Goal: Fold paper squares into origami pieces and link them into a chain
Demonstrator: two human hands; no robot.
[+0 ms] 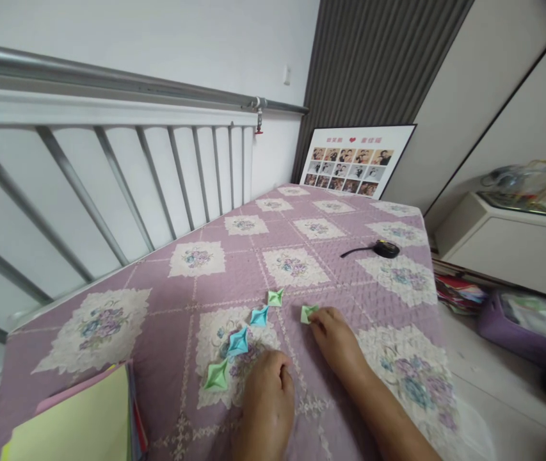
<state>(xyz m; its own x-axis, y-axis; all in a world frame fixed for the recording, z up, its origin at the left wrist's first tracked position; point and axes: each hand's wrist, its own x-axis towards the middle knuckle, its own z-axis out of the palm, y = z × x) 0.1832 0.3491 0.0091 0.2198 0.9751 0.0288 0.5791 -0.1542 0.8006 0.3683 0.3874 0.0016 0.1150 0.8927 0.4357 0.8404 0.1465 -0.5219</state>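
Observation:
My right hand point(333, 333) pinches a small light-green folded paper piece point(307, 314) between thumb and fingertips, at the tablecloth's surface. My left hand point(267, 390) is curled into a loose fist low in the middle; its palm side is hidden, so I cannot see whether anything is in it. Beside it, folded paper pieces lie in a slanting row: a green piece point(217, 376) nearest me, a larger blue piece point(238, 342), a smaller blue piece point(259, 315) and a small green piece point(275, 298) at the far end.
A stack of coloured paper point(75, 416) lies at the near left on the purple floral tablecloth point(248, 269). A black tape measure point(386, 248) with a strap rests farther right. Behind stand a white radiator point(148, 186) and a photo board point(356, 160). A purple bin point(517, 333) sits right of the table.

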